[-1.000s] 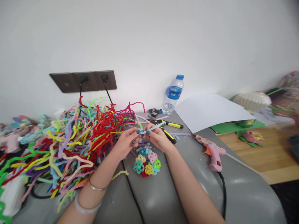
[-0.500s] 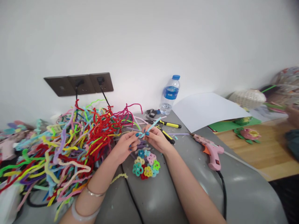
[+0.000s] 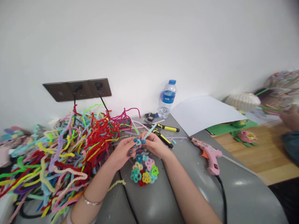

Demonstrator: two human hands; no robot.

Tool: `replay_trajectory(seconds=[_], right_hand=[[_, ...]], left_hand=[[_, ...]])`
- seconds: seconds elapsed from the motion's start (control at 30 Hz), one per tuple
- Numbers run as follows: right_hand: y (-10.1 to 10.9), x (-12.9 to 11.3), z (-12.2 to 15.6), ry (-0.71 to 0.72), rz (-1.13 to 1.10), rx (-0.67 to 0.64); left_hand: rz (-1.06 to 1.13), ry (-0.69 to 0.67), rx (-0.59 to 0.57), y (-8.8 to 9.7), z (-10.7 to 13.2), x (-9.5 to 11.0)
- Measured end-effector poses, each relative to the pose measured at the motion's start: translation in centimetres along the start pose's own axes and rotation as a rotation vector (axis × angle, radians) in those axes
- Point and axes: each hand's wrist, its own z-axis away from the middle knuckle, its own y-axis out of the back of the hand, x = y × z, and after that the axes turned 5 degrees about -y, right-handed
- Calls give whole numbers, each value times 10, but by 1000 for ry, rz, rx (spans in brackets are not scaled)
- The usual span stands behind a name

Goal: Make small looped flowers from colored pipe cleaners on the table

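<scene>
Between both hands is a light blue pipe cleaner [image 3: 149, 132], curled into small loops at the fingertips with a straight end sticking up to the right. My left hand [image 3: 124, 151] pinches the looped part from the left, thumb and index finger pressed together. From the right, my right hand [image 3: 154, 145] pinches the same piece, its fingers closed. Just below the hands a cluster of small pipe cleaner flowers [image 3: 144, 171] lies on the grey table [image 3: 161, 199], in teal, yellow, pink, green, red and blue.
A tangled heap of coloured pipe cleaners [image 3: 70, 155] covers the left side. Yellow-handled pliers [image 3: 164, 139] lie behind my hands, near a water bottle [image 3: 167, 99]. On the right are a pink glue gun [image 3: 211, 155], white paper [image 3: 203, 112] and another person's hand [image 3: 289, 117].
The pipe cleaner's looped part has turned slightly between my fingertips. Both hands stay closed on it. The whole view has shifted a little, with things sitting lower and further left.
</scene>
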Motion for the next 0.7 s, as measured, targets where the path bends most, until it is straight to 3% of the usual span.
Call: replay_trajectory(seconds=[0.27,0.43,0.7], right_hand=[[0,-1,-4,9,-39,-11],[1,-1,-7,9,-71,-34],[7,4,-7,-51,-97,-74]], left_hand=[[85,-38,52,1,-1,-2],[48,-107,59,0,-1,-6],[-22,-95,37,0,-2,-6]])
